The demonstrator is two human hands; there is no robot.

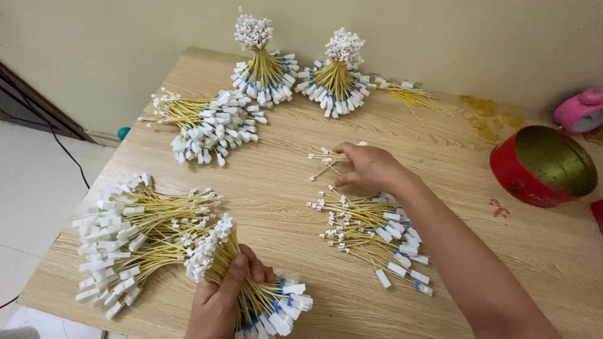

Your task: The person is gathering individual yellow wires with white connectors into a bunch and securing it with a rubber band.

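Note:
My left hand (221,300) grips a thick bundle of yellow wires with white connectors (251,282) near the table's front edge, small plugs up and left, larger tagged ends fanning toward me. My right hand (370,166) reaches across the table's middle and pinches a few loose yellow wires (325,162). Just below that hand lies a loose pile of the same wires (370,229).
A large loose heap of wires (129,235) lies at the front left of the wooden table (276,188). Another bundle (201,125) lies behind it; two tied bundles (264,66) (336,78) stand at the back. A red round tin (543,164) and a pink object (581,110) sit at right.

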